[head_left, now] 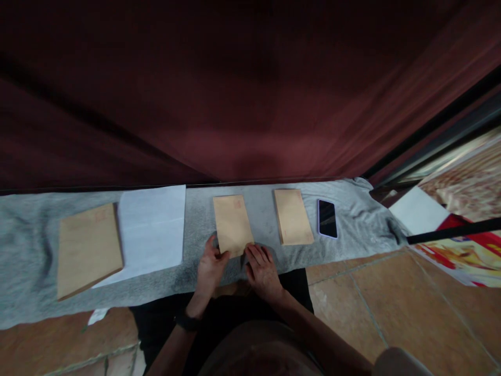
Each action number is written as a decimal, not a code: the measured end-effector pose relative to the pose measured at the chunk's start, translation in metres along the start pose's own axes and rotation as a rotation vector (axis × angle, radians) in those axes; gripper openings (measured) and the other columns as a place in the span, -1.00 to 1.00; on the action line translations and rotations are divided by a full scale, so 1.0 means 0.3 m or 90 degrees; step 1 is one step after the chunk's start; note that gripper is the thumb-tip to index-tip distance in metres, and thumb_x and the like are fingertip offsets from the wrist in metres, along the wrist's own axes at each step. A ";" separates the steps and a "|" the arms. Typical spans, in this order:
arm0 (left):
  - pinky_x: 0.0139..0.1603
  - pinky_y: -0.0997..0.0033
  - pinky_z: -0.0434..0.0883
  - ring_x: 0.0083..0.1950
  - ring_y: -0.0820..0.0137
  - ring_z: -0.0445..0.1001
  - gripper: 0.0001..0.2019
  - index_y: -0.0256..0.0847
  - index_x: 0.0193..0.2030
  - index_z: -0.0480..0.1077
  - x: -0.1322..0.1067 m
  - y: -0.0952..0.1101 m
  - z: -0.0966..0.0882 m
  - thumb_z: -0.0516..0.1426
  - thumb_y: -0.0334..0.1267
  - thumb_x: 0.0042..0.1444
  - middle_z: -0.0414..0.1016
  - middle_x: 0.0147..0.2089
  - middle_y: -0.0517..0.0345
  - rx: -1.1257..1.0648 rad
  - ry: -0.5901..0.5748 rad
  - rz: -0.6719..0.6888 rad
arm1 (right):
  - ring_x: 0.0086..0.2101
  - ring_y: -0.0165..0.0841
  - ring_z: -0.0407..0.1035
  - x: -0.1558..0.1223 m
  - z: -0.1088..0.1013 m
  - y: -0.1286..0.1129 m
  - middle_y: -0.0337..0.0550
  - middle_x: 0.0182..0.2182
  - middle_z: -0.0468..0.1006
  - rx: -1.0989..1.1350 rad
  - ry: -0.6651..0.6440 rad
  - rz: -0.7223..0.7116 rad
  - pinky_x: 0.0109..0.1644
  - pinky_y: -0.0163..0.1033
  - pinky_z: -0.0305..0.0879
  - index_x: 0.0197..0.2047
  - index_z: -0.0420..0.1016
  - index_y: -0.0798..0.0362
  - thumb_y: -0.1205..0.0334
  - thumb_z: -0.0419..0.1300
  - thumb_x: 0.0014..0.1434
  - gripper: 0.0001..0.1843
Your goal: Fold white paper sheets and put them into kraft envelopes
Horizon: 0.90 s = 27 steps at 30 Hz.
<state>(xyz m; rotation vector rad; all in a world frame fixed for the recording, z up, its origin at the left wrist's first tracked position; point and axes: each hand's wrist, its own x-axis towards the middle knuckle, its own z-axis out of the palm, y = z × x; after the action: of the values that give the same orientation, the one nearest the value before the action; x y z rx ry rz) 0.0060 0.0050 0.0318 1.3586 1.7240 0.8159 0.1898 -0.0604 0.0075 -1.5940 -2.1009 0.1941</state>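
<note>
A small brown paper envelope (234,224) with a faint red print lies in front of me on a grey cloth. My left hand (212,265) pinches its lower left edge between thumb and fingers. At the lower right corner, my right hand (263,270) grips the envelope with its fingers close together; the thumb side is partly hidden. To the right rests a stack of similar small envelopes (294,216). On the far left, a thicker stack of larger brown envelopes (90,248) partly covers white paper sheets (152,230).
A phone (327,219) with a pale case lies right of the small stack. The grey cloth (358,224) covers a narrow surface against a dark red curtain (242,151). A red and yellow printed package (465,250) is at the far right, above the tiled floor (415,308).
</note>
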 end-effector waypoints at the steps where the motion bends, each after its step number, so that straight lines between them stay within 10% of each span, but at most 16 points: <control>1: -0.34 0.26 0.49 -0.40 0.24 0.57 -0.32 -0.21 0.31 0.27 -0.002 0.006 0.001 0.31 -0.10 0.06 0.57 -0.40 0.25 -0.071 -0.015 -0.005 | 0.27 -0.12 0.33 0.005 -0.003 -0.002 0.04 0.30 0.47 -0.002 -0.001 0.002 0.41 0.07 0.19 0.40 0.34 0.12 0.33 0.11 0.35 -0.43; 11: -0.19 0.37 0.50 -0.33 0.40 0.49 -0.21 -0.21 0.46 0.17 -0.096 0.164 0.056 0.24 0.09 0.19 0.42 -0.41 0.32 -0.281 -0.073 0.060 | -0.05 -0.20 0.54 0.116 -0.052 -0.019 0.02 0.04 0.60 0.103 0.031 0.113 0.05 -0.16 0.52 0.29 0.50 -0.02 0.41 0.04 0.37 -0.50; 19: -0.28 0.32 0.54 -0.21 0.27 0.59 -0.23 -0.21 0.27 0.39 -0.078 0.071 0.101 0.32 0.24 0.03 0.56 -0.19 0.09 -0.298 -0.054 -0.062 | -0.29 -0.23 0.55 0.160 -0.046 0.024 -0.13 -0.28 0.67 0.751 0.134 0.473 -0.19 -0.11 0.61 -0.21 0.61 -0.03 -0.06 0.24 0.25 -0.71; 27: -0.39 0.40 0.47 -0.43 0.39 0.54 -0.29 -0.26 0.22 0.42 -0.074 0.066 0.140 0.39 0.01 -0.06 0.59 -0.39 0.20 -0.394 -0.135 -0.124 | -0.42 -0.28 0.50 0.122 0.017 -0.013 -0.17 -0.47 0.59 0.907 0.069 0.532 -0.23 -0.15 0.57 -0.45 0.45 -0.03 -0.18 0.35 0.11 -0.60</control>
<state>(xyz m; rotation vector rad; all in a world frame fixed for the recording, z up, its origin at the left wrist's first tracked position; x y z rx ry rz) 0.0547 -0.0115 0.0323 0.8106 1.2652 0.9505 0.1767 -0.0265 0.0154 -1.2540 -0.5845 1.4210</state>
